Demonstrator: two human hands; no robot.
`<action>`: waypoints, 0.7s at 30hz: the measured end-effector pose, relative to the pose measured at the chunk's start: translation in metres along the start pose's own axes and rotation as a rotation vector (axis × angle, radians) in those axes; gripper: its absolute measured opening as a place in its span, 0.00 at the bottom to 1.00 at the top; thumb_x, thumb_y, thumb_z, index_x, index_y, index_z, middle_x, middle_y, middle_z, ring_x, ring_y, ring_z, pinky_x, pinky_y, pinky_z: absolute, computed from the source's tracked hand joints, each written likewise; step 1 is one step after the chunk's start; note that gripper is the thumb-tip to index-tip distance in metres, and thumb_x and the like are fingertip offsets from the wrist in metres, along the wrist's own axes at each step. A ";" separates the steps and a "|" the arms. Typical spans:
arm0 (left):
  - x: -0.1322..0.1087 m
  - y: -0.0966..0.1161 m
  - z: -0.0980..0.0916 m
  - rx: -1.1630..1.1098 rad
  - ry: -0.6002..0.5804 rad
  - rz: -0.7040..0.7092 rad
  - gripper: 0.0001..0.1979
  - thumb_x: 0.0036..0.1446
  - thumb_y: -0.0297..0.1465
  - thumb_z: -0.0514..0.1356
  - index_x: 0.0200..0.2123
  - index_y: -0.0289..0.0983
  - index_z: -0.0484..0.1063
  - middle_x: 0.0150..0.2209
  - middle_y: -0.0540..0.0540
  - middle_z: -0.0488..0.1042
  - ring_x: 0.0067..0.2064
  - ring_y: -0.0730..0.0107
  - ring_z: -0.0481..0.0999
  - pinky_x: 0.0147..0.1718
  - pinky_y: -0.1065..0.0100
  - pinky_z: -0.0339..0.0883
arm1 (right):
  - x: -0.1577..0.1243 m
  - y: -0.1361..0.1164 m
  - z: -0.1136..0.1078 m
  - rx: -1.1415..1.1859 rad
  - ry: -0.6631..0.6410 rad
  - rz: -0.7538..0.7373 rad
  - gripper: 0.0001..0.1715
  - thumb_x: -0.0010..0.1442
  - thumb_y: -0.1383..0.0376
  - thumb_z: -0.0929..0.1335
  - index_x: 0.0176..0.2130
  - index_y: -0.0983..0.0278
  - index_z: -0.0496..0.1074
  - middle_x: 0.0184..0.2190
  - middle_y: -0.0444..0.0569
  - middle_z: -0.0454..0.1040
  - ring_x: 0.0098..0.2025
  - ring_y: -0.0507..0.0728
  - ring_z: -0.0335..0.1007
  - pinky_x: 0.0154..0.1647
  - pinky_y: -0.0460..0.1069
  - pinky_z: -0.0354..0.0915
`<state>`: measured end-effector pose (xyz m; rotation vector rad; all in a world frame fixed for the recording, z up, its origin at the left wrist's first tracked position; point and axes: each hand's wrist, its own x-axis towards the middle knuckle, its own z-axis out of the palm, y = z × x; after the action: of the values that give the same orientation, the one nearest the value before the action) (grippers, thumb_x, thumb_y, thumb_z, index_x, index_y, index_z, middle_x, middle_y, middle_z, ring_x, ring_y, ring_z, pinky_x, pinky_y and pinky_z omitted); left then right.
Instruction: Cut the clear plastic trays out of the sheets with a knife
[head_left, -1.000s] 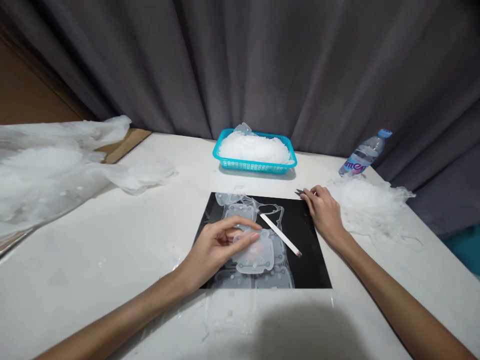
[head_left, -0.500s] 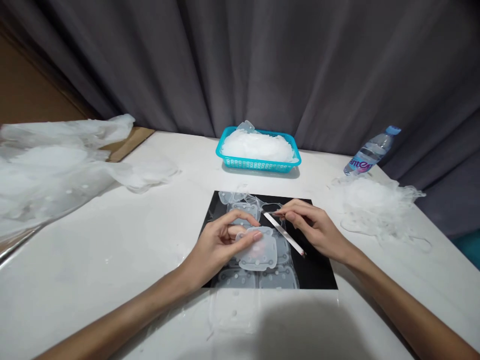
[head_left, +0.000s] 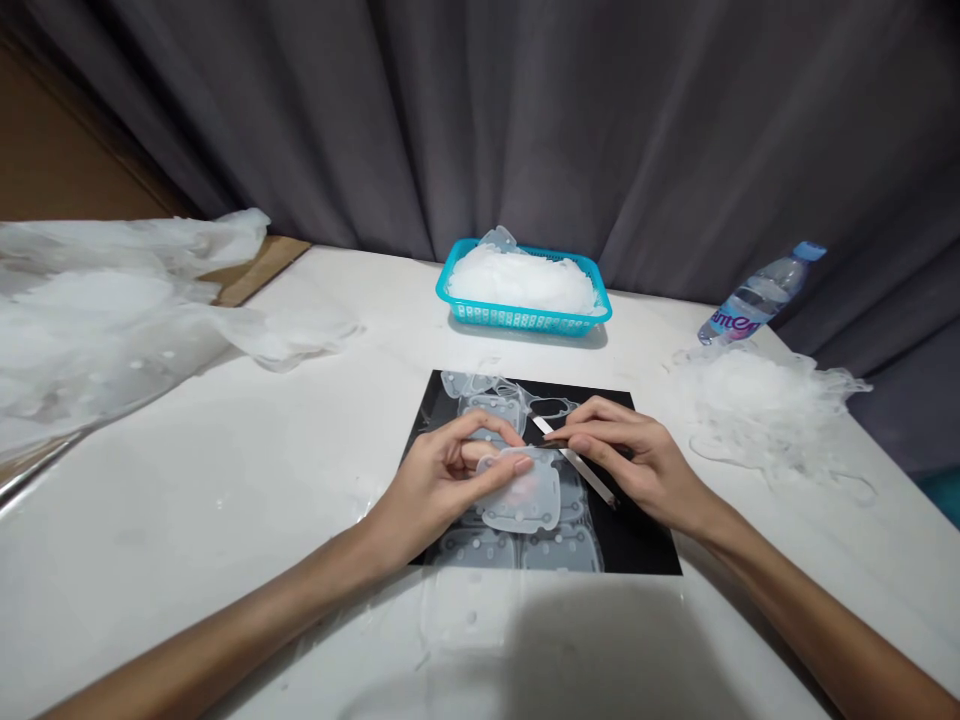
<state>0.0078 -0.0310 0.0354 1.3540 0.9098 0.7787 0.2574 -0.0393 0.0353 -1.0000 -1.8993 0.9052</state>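
My left hand (head_left: 466, 470) pinches a translucent, rounded-corner plastic piece (head_left: 519, 500) between thumb and fingers, above a black mat (head_left: 641, 530). In my right hand (head_left: 626, 450) is a slim dark pointed tool (head_left: 556, 442), gripped between thumb and fingers. Its tip meets the upper edge of the piece; its exact kind is unclear. A narrow white strip (head_left: 596, 482) lies slanted on the mat below the right hand. Similar translucent pieces (head_left: 559, 550) lie on the mat under and around the left hand, with thin clear loops of scrap (head_left: 551, 407) near the mat's far edge.
A turquoise basket (head_left: 525, 318) heaped with translucent pieces stands at the back. At right are a water bottle (head_left: 761, 297) and a pile of clear scraps (head_left: 765, 400). Plastic bags of pieces (head_left: 97, 320) and cardboard (head_left: 262, 268) lie at left. A grey curtain (head_left: 525, 120) hangs behind.
My right hand has brought the dark tool's tip down to the piece's upper edge. My left hand keeps hold of the piece. The view has shifted slightly.
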 end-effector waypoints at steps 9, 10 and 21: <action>-0.001 -0.001 -0.001 0.054 -0.008 0.001 0.14 0.63 0.41 0.69 0.42 0.37 0.75 0.25 0.52 0.77 0.24 0.75 0.66 0.24 0.73 0.56 | 0.000 -0.001 0.001 -0.055 -0.005 -0.035 0.15 0.74 0.61 0.68 0.53 0.54 0.83 0.42 0.51 0.78 0.45 0.58 0.76 0.45 0.53 0.73; -0.001 -0.002 -0.001 0.057 -0.010 0.004 0.14 0.63 0.41 0.69 0.42 0.37 0.75 0.24 0.52 0.76 0.24 0.76 0.65 0.24 0.73 0.55 | 0.000 -0.001 0.001 -0.057 -0.006 -0.039 0.15 0.74 0.61 0.68 0.53 0.54 0.83 0.42 0.51 0.78 0.45 0.58 0.76 0.45 0.53 0.73; -0.001 -0.005 -0.001 0.065 -0.022 0.012 0.13 0.64 0.40 0.69 0.42 0.37 0.75 0.25 0.53 0.76 0.24 0.77 0.62 0.24 0.73 0.53 | -0.002 -0.002 0.003 -0.058 -0.010 -0.062 0.15 0.74 0.65 0.68 0.54 0.52 0.82 0.42 0.49 0.77 0.45 0.56 0.75 0.47 0.52 0.71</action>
<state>0.0062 -0.0323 0.0310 1.4231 0.9169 0.7474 0.2551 -0.0427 0.0354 -0.9666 -1.9638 0.8249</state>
